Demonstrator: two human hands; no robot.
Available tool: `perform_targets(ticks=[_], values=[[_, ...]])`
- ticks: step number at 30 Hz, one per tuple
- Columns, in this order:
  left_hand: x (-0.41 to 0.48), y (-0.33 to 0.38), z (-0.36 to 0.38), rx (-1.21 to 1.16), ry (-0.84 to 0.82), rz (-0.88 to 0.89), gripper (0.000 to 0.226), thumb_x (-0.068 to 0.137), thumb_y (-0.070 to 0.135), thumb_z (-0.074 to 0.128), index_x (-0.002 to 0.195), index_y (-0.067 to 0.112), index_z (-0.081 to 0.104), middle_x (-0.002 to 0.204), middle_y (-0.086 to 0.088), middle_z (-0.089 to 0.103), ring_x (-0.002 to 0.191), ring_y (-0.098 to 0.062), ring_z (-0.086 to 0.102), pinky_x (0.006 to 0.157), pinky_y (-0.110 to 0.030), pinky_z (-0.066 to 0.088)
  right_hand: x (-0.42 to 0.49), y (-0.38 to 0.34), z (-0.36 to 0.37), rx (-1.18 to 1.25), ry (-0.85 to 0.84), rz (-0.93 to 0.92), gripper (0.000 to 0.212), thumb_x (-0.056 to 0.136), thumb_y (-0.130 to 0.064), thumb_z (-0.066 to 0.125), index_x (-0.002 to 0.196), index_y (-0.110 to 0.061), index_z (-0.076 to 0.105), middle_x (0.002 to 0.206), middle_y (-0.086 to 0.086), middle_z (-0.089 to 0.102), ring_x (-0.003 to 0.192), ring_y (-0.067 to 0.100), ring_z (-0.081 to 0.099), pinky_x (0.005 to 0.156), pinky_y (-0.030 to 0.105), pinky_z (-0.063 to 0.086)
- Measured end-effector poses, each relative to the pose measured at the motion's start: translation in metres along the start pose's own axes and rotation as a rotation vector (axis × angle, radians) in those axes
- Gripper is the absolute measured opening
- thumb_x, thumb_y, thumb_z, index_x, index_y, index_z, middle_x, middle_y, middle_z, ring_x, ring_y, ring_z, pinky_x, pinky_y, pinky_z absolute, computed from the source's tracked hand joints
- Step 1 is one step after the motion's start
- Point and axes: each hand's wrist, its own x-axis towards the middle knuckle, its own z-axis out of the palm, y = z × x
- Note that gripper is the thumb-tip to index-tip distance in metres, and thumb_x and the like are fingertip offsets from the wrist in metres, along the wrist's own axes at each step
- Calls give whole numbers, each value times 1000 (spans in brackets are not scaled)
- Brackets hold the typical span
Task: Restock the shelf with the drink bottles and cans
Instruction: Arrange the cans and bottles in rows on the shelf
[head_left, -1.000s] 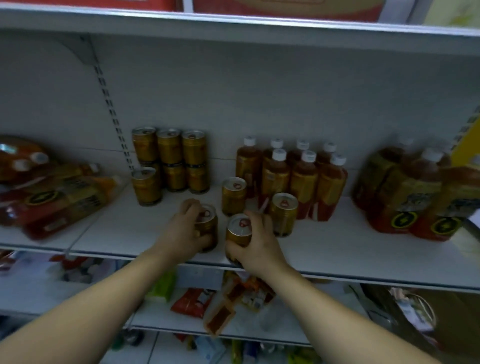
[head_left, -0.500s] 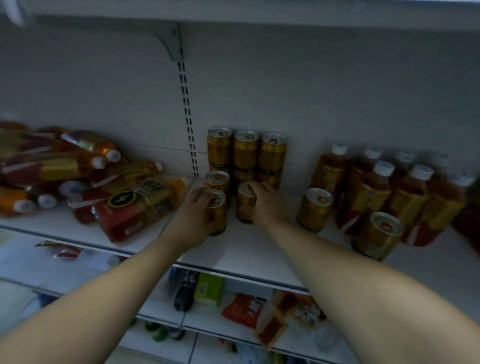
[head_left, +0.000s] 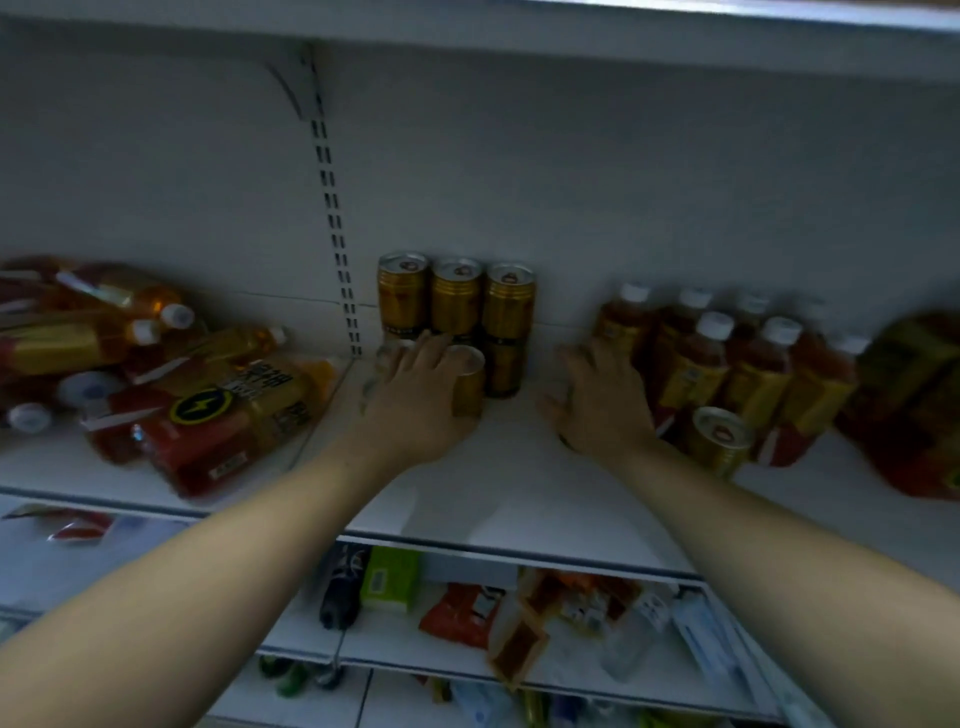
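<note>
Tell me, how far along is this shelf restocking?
Roughly midway, I'd guess. Done: stacked gold cans at the back, upright bottles on the right. In hand: the left hand is at a front can; what the right hand holds is hidden. Left: a loose can by the bottles, and the heaped bottles lying on the left.

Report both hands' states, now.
Left hand: open, straight fingers against a gold can.
Right hand: cannot tell; palm down, underside hidden.

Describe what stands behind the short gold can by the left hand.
A two-tier stack of gold cans: three upper ones and the lower right one show. The left hand and short gold can cover the rest.
</note>
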Motion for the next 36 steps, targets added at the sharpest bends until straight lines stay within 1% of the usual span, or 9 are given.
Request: perform_targets(ticks=[8, 11, 13, 15, 19, 22, 24, 29, 36], values=[[59, 111, 69, -214, -274, 17, 85, 83, 34, 65, 149, 22, 13, 155, -16, 11, 142, -36, 10, 114, -46, 15, -72, 110, -33, -36, 8, 246, 63, 81, -41, 68, 133, -12, 49, 134, 19, 40, 125, 37, 34, 100, 41, 29], [68, 134, 91, -224, -198, 76, 62, 86, 24, 60, 142, 10, 36, 148, -26, 26, 134, -48, 27, 111, -59, 18, -74, 119, -30, -36, -13, 276, 57, 81, -50, 64, 129, -23, 50, 139, 13, 31, 131, 32, 21, 106, 45, 23], [69, 139, 96, -260, -199, -74, 63, 84, 26, 64, 140, 12, 38, 143, -25, 27, 130, -41, 33, 109, -45, 28, -77, 123, -30, 46, -23, 293, 55, 84, -48, 61, 134, -29, 46, 142, 9, 26, 135, 32, 16, 109, 47, 21], [65, 138, 101, -287, -178, -128, 68, 81, 25, 68, 140, 15, 35, 134, -18, 30, 119, -37, 40, 98, -32, 35, -87, 127, -30, 193, -33, 251, 54, 89, -39, 60, 140, -28, 43, 144, 9, 28, 132, 32, 24, 107, 43, 28], [40, 132, 98, -246, -125, -107, 62, 83, 28, 67, 137, 19, 37, 123, -12, 33, 104, -31, 46, 85, -24, 32, -104, 119, -27, 344, -57, 91, 57, 89, -32, 65, 139, -17, 44, 143, 7, 33, 128, 29, 31, 104, 33, 30], [14, 117, 91, -173, -161, -116, 64, 83, 35, 66, 138, 26, 34, 127, -8, 31, 108, -30, 45, 83, -26, 33, -100, 101, -18, 408, -113, 26, 66, 87, -35, 67, 140, -8, 38, 147, 7, 31, 132, 24, 30, 103, 21, 19], [-2, 100, 80, -73, -187, -140, 67, 84, 43, 62, 141, 32, 29, 142, -6, 25, 122, -31, 38, 93, -35, 38, -90, 87, -10, 408, -148, -54, 66, 90, -36, 62, 143, -7, 34, 151, 7, 25, 135, 21, 25, 104, 17, 13], [-21, 51, 49, 267, -129, -41, 64, 85, 45, 56, 143, 35, 29, 153, 2, 21, 142, -23, 11, 113, -45, 10, -56, 52, 11, 379, -262, -157, 72, 94, -34, 56, 150, -10, 19, 159, 5, 8, 144, 22, 9, 113, 26, 9], [-12, -1, 24, 425, -187, -24, 66, 86, 49, 47, 145, 38, 18, 157, 11, 11, 144, -19, -9, 110, -57, -7, 0, 10, 36, 271, -313, -155, 80, 90, -30, 62, 152, -16, 14, 161, 2, 6, 140, 32, 19, 111, 33, 18]])
